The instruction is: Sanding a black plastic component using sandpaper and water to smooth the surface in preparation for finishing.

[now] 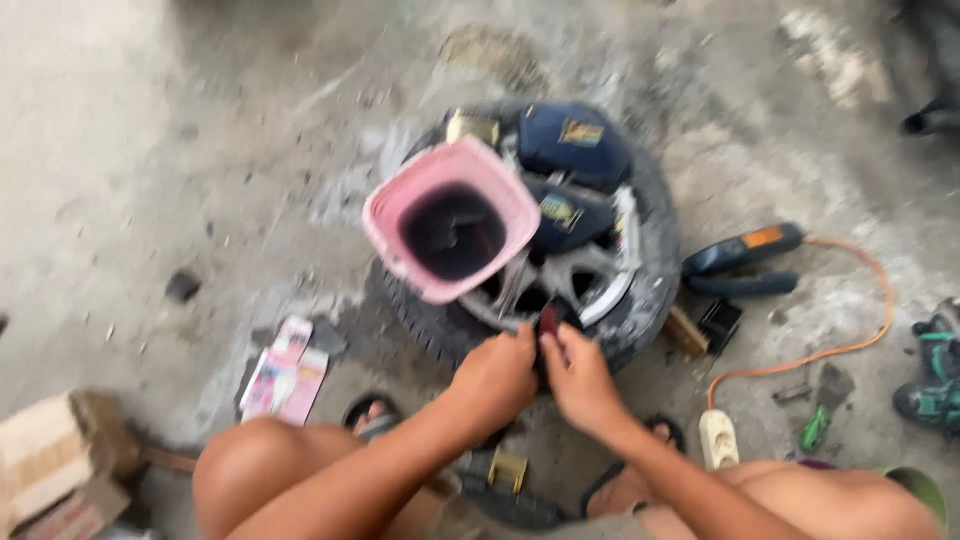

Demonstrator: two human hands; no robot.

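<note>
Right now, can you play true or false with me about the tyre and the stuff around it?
1. A pink bucket sits on the wheel. True.
2. Both hands are on the bucket. False: the left hand and right hand meet at the tyre's near edge, around a small dark thing.
3. An orange cable lies on the floor. True.
4. The bucket is green. False: it is pink.
</note>
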